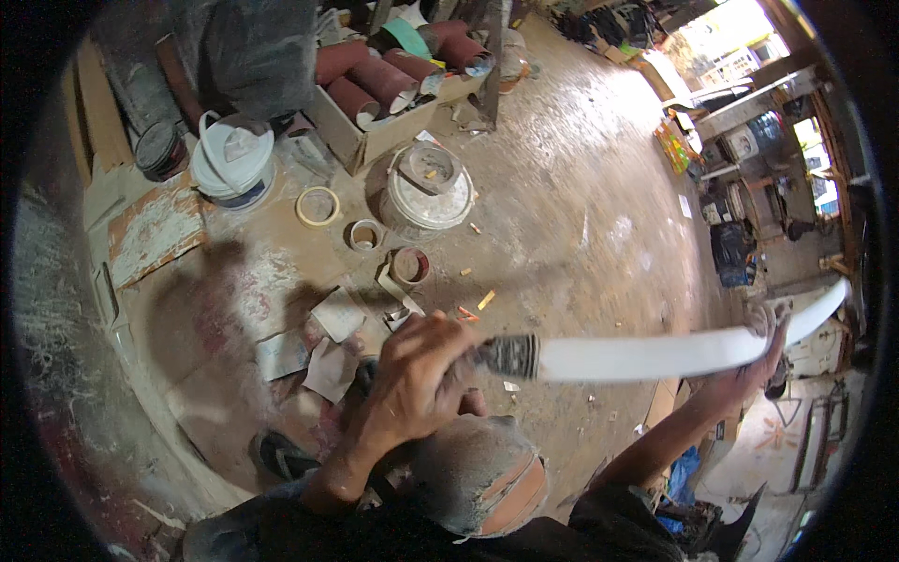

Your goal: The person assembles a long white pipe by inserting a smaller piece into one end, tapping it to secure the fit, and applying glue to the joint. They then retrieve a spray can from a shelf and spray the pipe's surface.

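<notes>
A long, white, slightly curved, sword-like piece (646, 358) reaches across the right half of the view, its narrow end pointing to the upper right. A dark patterned collar (508, 357) sits at its near end. My left hand (417, 370) is closed around the dark end beside this collar. Farther right, my right hand (772, 345) wraps the white length short of its tip, with dusty fingers over the top. Whether a thin sheet lies under those fingers I cannot make out. The white surface looks smeared by motion. My knee in dusty, torn cloth (478, 473) is below.
Buckets (234, 164) and a lidded white tub (431, 201) stand at the far left and centre. Rolls of tape (318, 207) and a reddish roll (409, 266) lie nearer. A box (393, 131) holds several dark-red rolls. Paper sheets (330, 368) lie beside my left hand.
</notes>
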